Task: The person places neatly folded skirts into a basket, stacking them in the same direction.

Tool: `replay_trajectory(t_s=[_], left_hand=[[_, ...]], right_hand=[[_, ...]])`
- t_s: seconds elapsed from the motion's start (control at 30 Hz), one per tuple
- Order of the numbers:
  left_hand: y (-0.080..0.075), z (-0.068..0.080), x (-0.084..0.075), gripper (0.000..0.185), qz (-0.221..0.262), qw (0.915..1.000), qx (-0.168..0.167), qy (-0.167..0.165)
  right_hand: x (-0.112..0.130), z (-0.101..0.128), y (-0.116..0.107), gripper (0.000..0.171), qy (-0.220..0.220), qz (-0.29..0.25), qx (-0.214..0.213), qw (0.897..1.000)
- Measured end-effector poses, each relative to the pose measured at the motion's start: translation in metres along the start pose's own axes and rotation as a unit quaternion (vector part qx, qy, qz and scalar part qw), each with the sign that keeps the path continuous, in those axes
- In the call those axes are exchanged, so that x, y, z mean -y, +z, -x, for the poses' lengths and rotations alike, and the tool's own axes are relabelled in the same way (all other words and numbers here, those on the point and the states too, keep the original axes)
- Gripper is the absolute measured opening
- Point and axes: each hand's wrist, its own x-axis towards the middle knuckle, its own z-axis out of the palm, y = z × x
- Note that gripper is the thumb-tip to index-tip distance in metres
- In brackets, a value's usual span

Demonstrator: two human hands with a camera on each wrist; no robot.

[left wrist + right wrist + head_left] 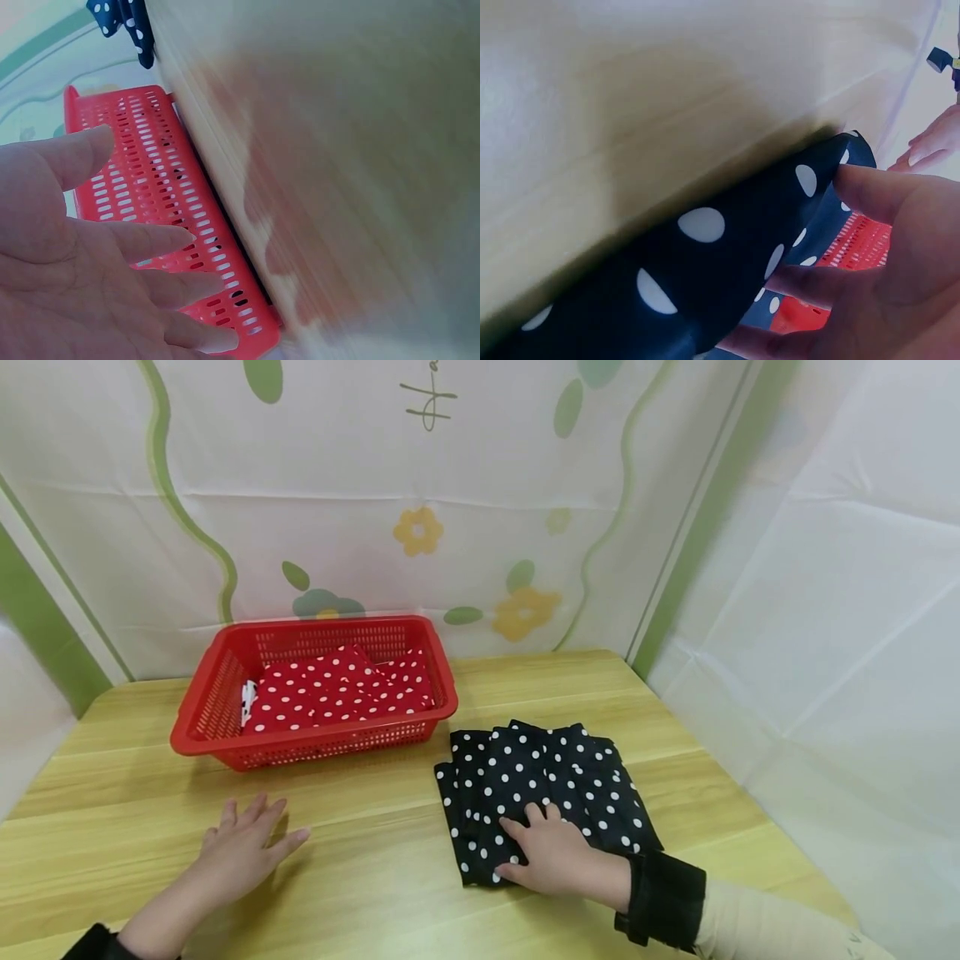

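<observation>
Right fingers: straight, lying flat on the near edge of the black dotted cloths. From the right wrist view the thumb tip touches the cloth edge; no pinch shows, so I read it as pressing, not gripping. Right hand palm down, wrist low, dark cuff and pale sleeve running off toward the desk's near right corner.

Left fingers: spread and relaxed, holding nothing, lying on or just over the bare desk near its near left edge; contact cannot be told. Left hand points toward the red basket, well apart from it. The left wrist view confirms open fingers with the basket wall ahead.

Position of items: the black cloths sit folded and fanned in an overlapping pile right of desk centre, just beside the basket's right front corner, not touching it as far as I can tell. The basket stands toward the far left of the desk and holds red dotted cloths; a scrap of white-and-black fabric shows at its left end.

Progress, as a judgement: the black pile looks folded and stacked, with the hand flattening or squaring it. The red cloths in the basket look less neat and probably remain to be handled.
</observation>
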Motion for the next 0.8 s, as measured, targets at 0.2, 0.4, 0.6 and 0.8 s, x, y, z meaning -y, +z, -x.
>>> replay_trajectory(t_s=[0.2,0.4,0.6,0.8], left_hand=[[-0.003,0.000,0.001,0.084,-0.005,1.0000,-0.002,-0.002],[-0.006,0.001,0.002,0.084,-0.008,1.0000,0.000,-0.005],[-0.006,0.003,0.005,0.085,-0.010,0.9999,0.001,-0.012],[-0.006,0.002,0.007,0.083,-0.016,0.9998,-0.004,-0.009]], right_hand=[[-0.017,-0.004,-0.015,0.056,-0.039,-0.032,-0.043,0.998],[-0.079,-0.020,-0.031,0.063,-0.088,-0.042,-0.071,0.993],[-0.125,-0.028,-0.027,0.081,-0.059,-0.089,0.012,0.994],[-0.128,-0.030,-0.014,0.088,-0.070,-0.133,0.050,0.987]])
